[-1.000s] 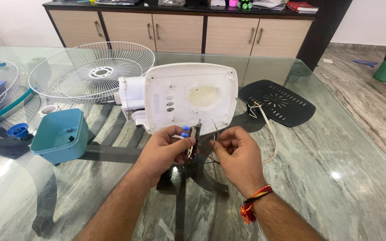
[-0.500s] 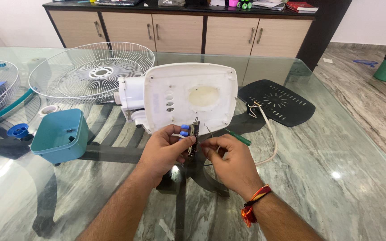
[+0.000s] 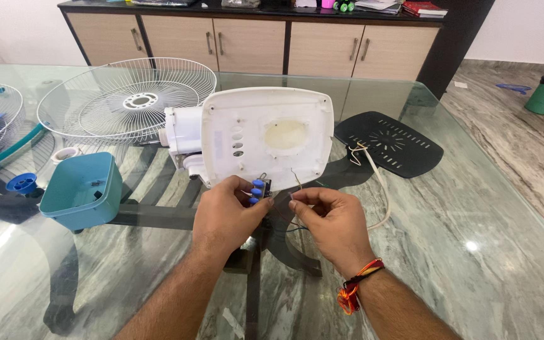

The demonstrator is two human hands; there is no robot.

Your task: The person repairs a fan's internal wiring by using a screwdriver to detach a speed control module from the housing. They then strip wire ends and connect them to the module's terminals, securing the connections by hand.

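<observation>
Our left hand point(image 3: 226, 217) pinches a small switch block point(image 3: 260, 189) with blue buttons, thumb and fingers closed on its lower edge, the block upright just under the white base point(image 3: 266, 135). Our right hand point(image 3: 330, 220) is closed on thin wires point(image 3: 292, 214) that run to the block; the fingertips meet close beside the left thumb, with a loose wire end sticking up from them.

Half a second ago a green tool lay out past our right fingers; now we see none of it, and we cannot tell whether it is tucked in the palm. A second ago the two hands stood a little apart; now they have drawn together in front of the base, and the block shows more of its buttons. We judge the work has turned from the tool to handling the wires by fingertip.

Both forearms reach in from below, wrists level, palms turned inward. The right wrist wears a red and yellow thread band point(image 3: 355, 286).

Further out on the glass table point(image 3: 473, 252): a teal box point(image 3: 83, 192) at left, a wire grille point(image 3: 130, 101) behind it, a black plate point(image 3: 390, 143) at right, and a white cord point(image 3: 379, 182) curling beside the base.
</observation>
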